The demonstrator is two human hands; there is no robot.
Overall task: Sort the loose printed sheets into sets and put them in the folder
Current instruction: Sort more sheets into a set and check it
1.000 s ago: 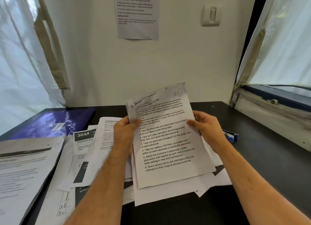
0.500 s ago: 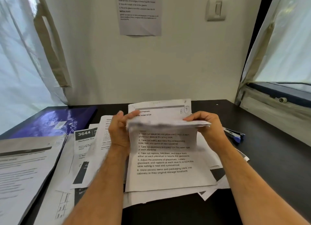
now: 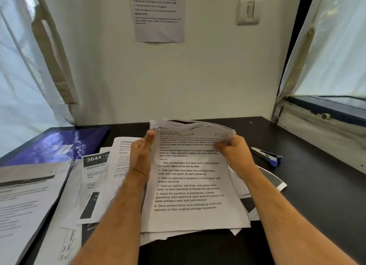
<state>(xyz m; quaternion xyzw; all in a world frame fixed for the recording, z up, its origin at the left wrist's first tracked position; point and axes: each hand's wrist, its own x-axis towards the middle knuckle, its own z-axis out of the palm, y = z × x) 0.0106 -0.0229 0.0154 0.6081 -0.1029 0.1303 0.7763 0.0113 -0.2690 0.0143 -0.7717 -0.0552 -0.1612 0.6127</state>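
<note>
Both hands are up on the stack of sheets [image 3: 190, 185] in the middle of the counter [image 3: 316, 185], near the front edge. The left hand [image 3: 141, 157] grasps the stack's left side, thumb up along its edge; the right hand [image 3: 231, 151] pinches the top right corner, where the upper pages bow and fan apart. The front page reads as a table-setting list, so this looks like checking which pages belong together. Best to keep the left grip firm as a hinge and lift one corner at a time, so no page slips into the loose papers [image 3: 95, 185] spread toward the left edge. The blue folder [image 3: 57, 145] waits at the back left corner, a stapler [image 3: 267, 157] lies toward the right edge
</note>
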